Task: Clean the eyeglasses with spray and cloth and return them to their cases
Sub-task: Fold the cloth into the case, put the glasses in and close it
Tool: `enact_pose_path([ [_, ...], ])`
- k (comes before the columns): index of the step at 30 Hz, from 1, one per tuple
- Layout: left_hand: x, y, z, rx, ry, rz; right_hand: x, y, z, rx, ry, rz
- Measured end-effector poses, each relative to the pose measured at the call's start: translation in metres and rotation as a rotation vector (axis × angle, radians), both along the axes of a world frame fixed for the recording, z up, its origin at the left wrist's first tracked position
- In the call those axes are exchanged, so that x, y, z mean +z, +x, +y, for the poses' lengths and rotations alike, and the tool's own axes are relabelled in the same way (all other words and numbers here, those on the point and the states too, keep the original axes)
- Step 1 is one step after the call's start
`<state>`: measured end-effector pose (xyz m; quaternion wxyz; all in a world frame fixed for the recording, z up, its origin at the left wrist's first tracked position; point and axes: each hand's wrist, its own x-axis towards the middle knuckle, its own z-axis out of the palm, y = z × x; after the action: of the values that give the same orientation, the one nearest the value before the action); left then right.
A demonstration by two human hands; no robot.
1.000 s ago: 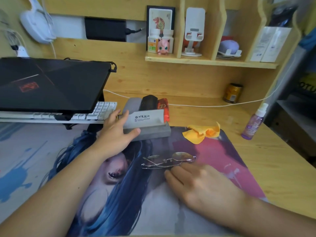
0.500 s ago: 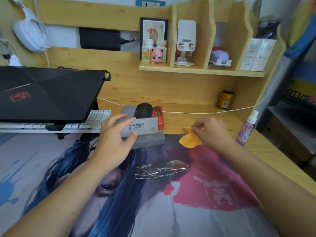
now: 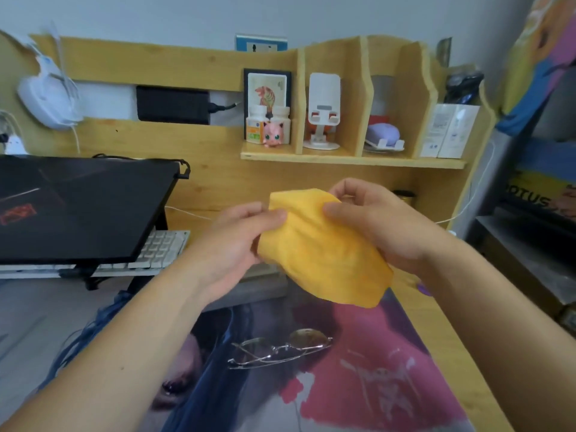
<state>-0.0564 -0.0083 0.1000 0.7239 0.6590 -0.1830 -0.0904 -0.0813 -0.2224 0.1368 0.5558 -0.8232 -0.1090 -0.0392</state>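
A: What could go wrong here?

B: The glasses (image 3: 279,349) lie folded on the mat (image 3: 358,369) on the tabletop, right under the arms. An arm coming down could bump or squash them. The thin frame might bend.

A: Where are the hands?

B: Up above the glasses, not touching them. The left hand (image 3: 237,244) and right hand (image 3: 374,219) each pinch a side of the yellow cloth (image 3: 321,251), holding it between them.

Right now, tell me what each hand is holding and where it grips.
Both hold the yellow cloth: the left hand pinches its left edge, the right hand its upper right edge. The eyeglasses lie unheld on the mat.
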Motion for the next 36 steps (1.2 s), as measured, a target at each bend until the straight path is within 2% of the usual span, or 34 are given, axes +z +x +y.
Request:
enact_pose_path([
  [2,0.004,0.002,0.006,-0.088,-0.027,0.080,-0.005,-0.001,-0.008,0.154,0.224,0.153],
  [4,0.008,0.002,0.010,-0.164,0.026,0.104,-0.010,0.000,-0.014,0.231,0.366,0.252],
  [8,0.027,0.007,0.004,-0.213,0.226,0.038,-0.019,0.006,-0.021,0.295,0.373,0.382],
  [10,0.041,0.010,-0.001,-0.249,0.297,0.004,-0.018,0.007,-0.021,0.376,0.358,0.395],
  [14,0.062,0.017,-0.013,-0.317,0.376,-0.068,-0.005,0.002,-0.029,0.407,0.455,0.373],
  [19,0.076,0.021,-0.010,-0.449,0.322,-0.074,0.009,-0.018,-0.059,0.395,0.588,0.331],
  [22,0.071,0.023,-0.014,-0.537,0.177,0.005,0.007,-0.028,-0.080,0.332,0.585,0.302],
  [25,0.054,0.033,-0.037,-0.407,0.158,0.071,-0.005,-0.028,-0.096,0.215,0.575,0.303],
  [27,0.033,0.047,-0.058,-0.239,0.296,0.094,-0.023,-0.021,-0.100,0.011,0.478,0.311],
  [31,-0.020,0.078,-0.089,-0.040,0.649,0.066,-0.078,0.008,-0.102,-0.373,0.070,0.310],
  [34,-0.043,0.095,-0.098,0.044,0.794,-0.045,-0.101,0.025,-0.098,-0.513,-0.054,0.269],
  [36,-0.050,0.104,-0.099,0.084,0.810,-0.087,-0.103,0.030,-0.096,-0.547,-0.102,0.228],
])
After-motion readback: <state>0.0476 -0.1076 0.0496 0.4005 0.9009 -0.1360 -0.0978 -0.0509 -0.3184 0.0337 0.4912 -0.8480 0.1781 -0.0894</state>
